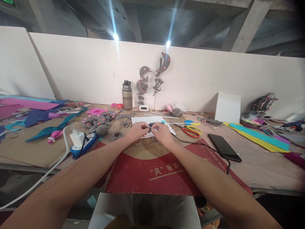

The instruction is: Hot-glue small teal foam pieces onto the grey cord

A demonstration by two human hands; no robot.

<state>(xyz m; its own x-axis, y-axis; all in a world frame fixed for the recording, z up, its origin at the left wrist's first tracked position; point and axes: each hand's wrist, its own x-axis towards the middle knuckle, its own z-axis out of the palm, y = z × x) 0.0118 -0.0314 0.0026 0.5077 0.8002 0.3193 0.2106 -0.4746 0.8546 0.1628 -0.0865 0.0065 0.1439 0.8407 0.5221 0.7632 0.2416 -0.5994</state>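
Over the middle of the table, my left hand [138, 131] and my right hand [163, 133] meet with fingertips pinched on a small dark grey piece [150, 129]. Its exact kind is too small to make out, and the fingers cover part of it. Beneath and behind the hands lies a white sheet [139, 120]. A dark object just behind the fingers is mostly hidden, and a black cable [202, 144] runs rightward from near my right hand. Loose grey yarn [116, 136] lies left of my left hand. Scissors with red and yellow handles [192, 131] rest to the right.
A blue power strip [89, 143] with a white plug stands left, near grey felt pieces with pink dots [97, 120]. A phone [224, 148] lies right. Behind are a bottle [127, 97], a small digital clock [143, 108] and hanging grey crescent ornaments [164, 63]. Red-printed cardboard [143, 178] covers the front edge.
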